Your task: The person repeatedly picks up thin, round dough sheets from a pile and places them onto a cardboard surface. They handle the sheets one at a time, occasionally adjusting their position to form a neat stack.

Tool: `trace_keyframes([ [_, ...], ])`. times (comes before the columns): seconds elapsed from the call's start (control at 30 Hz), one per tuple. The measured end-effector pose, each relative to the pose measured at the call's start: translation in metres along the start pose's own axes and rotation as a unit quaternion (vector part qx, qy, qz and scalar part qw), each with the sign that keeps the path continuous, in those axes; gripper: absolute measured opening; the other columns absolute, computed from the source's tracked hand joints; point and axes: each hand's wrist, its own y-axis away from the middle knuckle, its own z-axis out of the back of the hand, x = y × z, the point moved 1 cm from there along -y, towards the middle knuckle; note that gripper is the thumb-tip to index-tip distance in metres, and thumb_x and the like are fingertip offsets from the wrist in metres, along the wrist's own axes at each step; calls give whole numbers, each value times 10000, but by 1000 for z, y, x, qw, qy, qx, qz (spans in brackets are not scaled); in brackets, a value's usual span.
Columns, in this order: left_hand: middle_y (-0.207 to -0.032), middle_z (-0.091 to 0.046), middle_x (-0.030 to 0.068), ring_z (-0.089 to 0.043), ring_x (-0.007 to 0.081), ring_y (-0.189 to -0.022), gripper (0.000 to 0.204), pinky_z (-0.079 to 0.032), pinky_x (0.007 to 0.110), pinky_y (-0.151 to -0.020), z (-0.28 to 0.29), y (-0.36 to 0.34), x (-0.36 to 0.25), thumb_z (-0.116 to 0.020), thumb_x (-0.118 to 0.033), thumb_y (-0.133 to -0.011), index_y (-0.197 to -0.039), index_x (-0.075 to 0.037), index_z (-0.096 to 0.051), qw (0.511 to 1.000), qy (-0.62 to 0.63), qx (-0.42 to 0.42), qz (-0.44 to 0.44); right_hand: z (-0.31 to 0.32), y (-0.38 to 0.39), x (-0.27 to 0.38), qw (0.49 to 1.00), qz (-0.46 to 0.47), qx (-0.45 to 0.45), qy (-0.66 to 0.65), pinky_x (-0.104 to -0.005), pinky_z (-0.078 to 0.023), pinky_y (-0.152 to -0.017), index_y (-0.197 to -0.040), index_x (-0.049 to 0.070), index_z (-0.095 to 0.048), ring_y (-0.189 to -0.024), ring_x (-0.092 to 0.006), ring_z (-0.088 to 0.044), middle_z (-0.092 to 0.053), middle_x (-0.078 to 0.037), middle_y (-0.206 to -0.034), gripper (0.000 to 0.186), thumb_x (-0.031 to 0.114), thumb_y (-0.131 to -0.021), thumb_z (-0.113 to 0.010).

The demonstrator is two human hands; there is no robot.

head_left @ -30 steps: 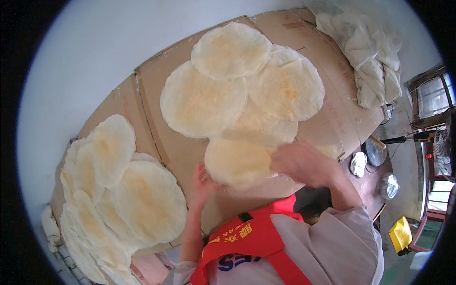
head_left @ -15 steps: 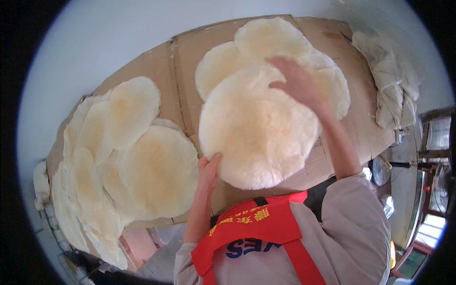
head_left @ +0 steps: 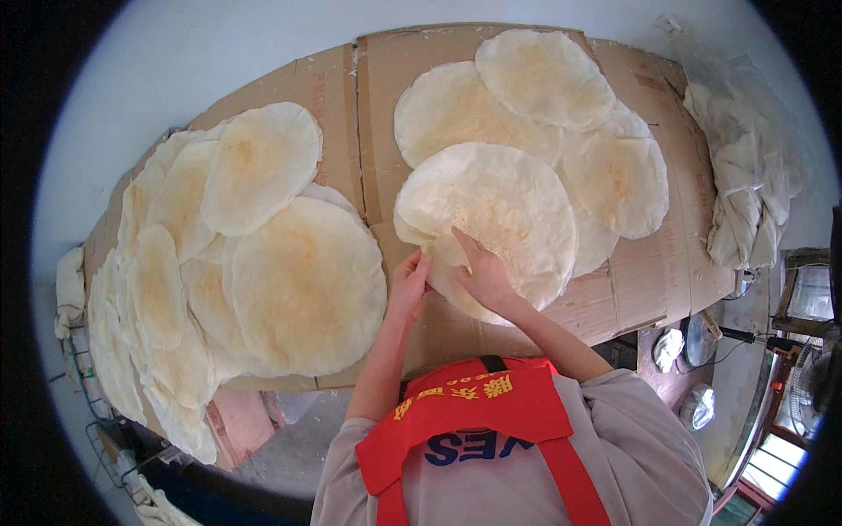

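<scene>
A large pale flatbread point(head_left: 517, 206) lies on the near middle of the cardboard-covered surface, its lower-left edge creased and lifted. My left hand point(head_left: 410, 282) pinches that edge between thumb and fingers. My right hand point(head_left: 478, 273) rests on the same bread just beside it, index finger stretched toward the crease and thumb apart; whether anything is under its fingertips is hard to make out. More flatbreads point(head_left: 539, 74) overlap behind this one.
A big overlapping pile of flatbreads point(head_left: 298, 298) covers the left of the cardboard point(head_left: 333, 105). Crumpled cloth and plastic point(head_left: 741, 184) lie along the right edge. Beyond the lower right are a fan point(head_left: 807, 386), a round pan point(head_left: 700, 337) and a foil-like bundle point(head_left: 697, 408).
My right hand has come down from over the upper breads to beside my left hand. The bread's lower-left edge is now creased and lifted. The whole view has shifted as the head moved.
</scene>
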Motion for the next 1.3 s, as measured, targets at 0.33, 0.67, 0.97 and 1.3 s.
trace_keyframes([
  [0.33,-786,-591,33,-551,103,-658,168,-437,238,-557,54,0,33,-497,-58,-778,-919,-7,-572,991,-3,-137,-13,98,-21,-80,972,-30,-7,-234,-321,-497,-595,-913,-10,-582,-704,-228,-600,-612,-127,-817,236,162,-756,-546],
  [0.67,-939,-579,84,-570,182,-827,237,-470,306,-718,65,12,36,-503,-111,-805,-1010,6,-517,990,82,-111,-17,412,-18,-13,921,-125,-343,134,-316,-442,-623,-905,17,-616,-678,-155,-556,-610,-67,-767,318,301,-795,-524],
  [0.97,-1133,-489,77,-535,221,-954,380,-460,375,-788,16,40,-4,-429,-150,-846,-1204,-44,-356,990,143,17,-13,102,-56,46,903,92,-93,409,-394,-463,-573,-1126,132,-493,-718,-254,-590,-590,-109,-808,406,48,-733,-438],
  [1.3,-893,-607,49,-563,119,-787,386,-448,268,-719,-12,10,-100,-535,-34,-681,-1068,-25,-531,977,-109,-102,-153,86,-19,13,969,5,214,-125,-299,-430,-824,-1167,55,-482,-957,-196,-532,-531,-107,-1111,429,202,-777,-586],
])
